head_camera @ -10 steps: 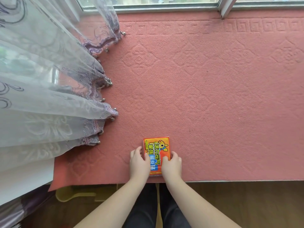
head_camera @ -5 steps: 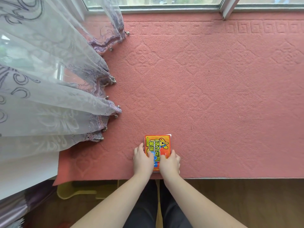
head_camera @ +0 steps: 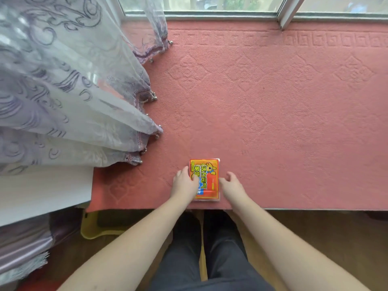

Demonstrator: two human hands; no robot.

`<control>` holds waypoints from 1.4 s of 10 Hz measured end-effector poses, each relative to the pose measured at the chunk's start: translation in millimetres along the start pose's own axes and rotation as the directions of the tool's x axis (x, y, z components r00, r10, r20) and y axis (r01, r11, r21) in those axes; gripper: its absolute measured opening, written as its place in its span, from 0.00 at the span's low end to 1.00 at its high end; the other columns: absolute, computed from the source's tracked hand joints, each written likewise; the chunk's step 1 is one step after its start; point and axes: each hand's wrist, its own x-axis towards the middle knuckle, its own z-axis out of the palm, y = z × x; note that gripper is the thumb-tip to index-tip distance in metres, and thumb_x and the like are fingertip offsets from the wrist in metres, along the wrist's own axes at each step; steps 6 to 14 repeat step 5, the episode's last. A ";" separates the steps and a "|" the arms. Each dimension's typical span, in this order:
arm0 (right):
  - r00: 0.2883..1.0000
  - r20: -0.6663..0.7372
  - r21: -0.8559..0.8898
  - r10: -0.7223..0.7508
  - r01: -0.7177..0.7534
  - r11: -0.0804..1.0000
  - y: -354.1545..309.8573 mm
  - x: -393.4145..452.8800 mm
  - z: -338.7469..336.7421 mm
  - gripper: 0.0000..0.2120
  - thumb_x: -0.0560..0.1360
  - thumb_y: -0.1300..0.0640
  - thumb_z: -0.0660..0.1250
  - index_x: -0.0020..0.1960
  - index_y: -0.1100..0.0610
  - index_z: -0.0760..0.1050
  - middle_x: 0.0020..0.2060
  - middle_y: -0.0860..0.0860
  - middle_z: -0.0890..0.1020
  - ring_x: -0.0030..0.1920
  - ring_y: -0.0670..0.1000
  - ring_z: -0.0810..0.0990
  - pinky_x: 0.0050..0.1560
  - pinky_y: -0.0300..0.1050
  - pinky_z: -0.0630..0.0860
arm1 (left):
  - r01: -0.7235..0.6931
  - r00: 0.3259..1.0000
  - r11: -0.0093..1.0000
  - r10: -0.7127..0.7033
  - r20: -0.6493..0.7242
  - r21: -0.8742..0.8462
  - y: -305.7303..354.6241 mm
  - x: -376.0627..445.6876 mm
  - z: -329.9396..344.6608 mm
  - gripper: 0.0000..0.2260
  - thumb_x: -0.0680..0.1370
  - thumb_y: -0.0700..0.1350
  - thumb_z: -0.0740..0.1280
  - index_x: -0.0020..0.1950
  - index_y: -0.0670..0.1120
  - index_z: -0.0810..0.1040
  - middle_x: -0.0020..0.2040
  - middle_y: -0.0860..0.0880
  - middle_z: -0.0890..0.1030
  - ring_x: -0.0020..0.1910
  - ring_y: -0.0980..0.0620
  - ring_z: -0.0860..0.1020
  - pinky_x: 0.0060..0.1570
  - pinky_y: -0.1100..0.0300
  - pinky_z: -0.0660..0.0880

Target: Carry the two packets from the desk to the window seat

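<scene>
An orange packet (head_camera: 206, 179) with yellow lettering lies flat on the pink carpeted window seat (head_camera: 273, 122), close to its front edge. A thin white rim of a second packet shows under it along the top and right sides. My left hand (head_camera: 184, 183) grips the packet's left edge, thumb lying on its face. My right hand (head_camera: 233, 185) is just off the right edge, fingers spread, holding nothing.
A sheer lilac curtain (head_camera: 63, 101) with beaded hem drapes over the seat's left part. The window frame (head_camera: 210, 15) runs along the back. Below the seat's front edge are a wooden floor (head_camera: 325, 238), a yellow object (head_camera: 94, 229) and my legs.
My right hand has let go of the packets and moved a little to the right. The left hand stays on them. The packets lie in the same spot.
</scene>
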 end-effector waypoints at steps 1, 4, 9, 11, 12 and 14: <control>0.991 0.111 -0.120 -0.078 0.091 0.989 -6.8 -18.1 -26.6 0.22 0.81 0.53 0.60 0.74 0.58 0.68 0.72 0.56 0.73 0.71 0.56 0.71 0.68 0.48 0.67 | -0.187 0.981 0.955 0.172 0.084 0.230 -1.4 -17.0 -23.4 0.23 0.79 0.53 0.60 0.72 0.44 0.68 0.70 0.42 0.73 0.70 0.42 0.69 0.68 0.48 0.65; 0.861 0.098 -0.746 -0.500 0.396 0.535 8.9 -83.8 -45.9 0.26 0.79 0.44 0.59 0.74 0.53 0.66 0.72 0.53 0.72 0.73 0.55 0.67 0.71 0.52 0.63 | -0.349 0.918 0.621 0.376 0.124 0.702 -1.4 -91.6 -72.3 0.34 0.75 0.68 0.53 0.73 0.47 0.66 0.74 0.44 0.69 0.75 0.42 0.62 0.73 0.36 0.55; 0.808 0.106 -0.777 -0.579 0.431 0.458 16.9 -89.7 -50.8 0.27 0.79 0.41 0.57 0.74 0.52 0.66 0.71 0.51 0.73 0.72 0.54 0.68 0.71 0.51 0.63 | -0.316 0.919 0.650 0.391 0.053 0.691 5.8 -108.7 -70.4 0.34 0.76 0.68 0.51 0.74 0.48 0.64 0.74 0.45 0.70 0.75 0.43 0.62 0.73 0.36 0.54; 0.808 0.106 -0.777 -0.579 0.431 0.458 16.9 -89.7 -50.8 0.27 0.79 0.41 0.57 0.74 0.52 0.66 0.71 0.51 0.73 0.72 0.54 0.68 0.71 0.51 0.63 | -0.316 0.919 0.650 0.391 0.053 0.691 5.8 -108.7 -70.4 0.34 0.76 0.68 0.51 0.74 0.48 0.64 0.74 0.45 0.70 0.75 0.43 0.62 0.73 0.36 0.54; 0.808 0.106 -0.777 -0.579 0.431 0.458 16.9 -89.7 -50.8 0.27 0.79 0.41 0.57 0.74 0.52 0.66 0.71 0.51 0.73 0.72 0.54 0.68 0.71 0.51 0.63 | -0.316 0.919 0.650 0.391 0.053 0.691 5.8 -108.7 -70.4 0.34 0.76 0.68 0.51 0.74 0.48 0.64 0.74 0.45 0.70 0.75 0.43 0.62 0.73 0.36 0.54; 0.808 0.106 -0.777 -0.579 0.431 0.458 16.9 -89.7 -50.8 0.27 0.79 0.41 0.57 0.74 0.52 0.66 0.71 0.51 0.73 0.72 0.54 0.68 0.71 0.51 0.63 | -0.316 0.919 0.650 0.391 0.053 0.691 5.8 -108.7 -70.4 0.34 0.76 0.68 0.51 0.74 0.48 0.64 0.74 0.45 0.70 0.75 0.43 0.62 0.73 0.36 0.54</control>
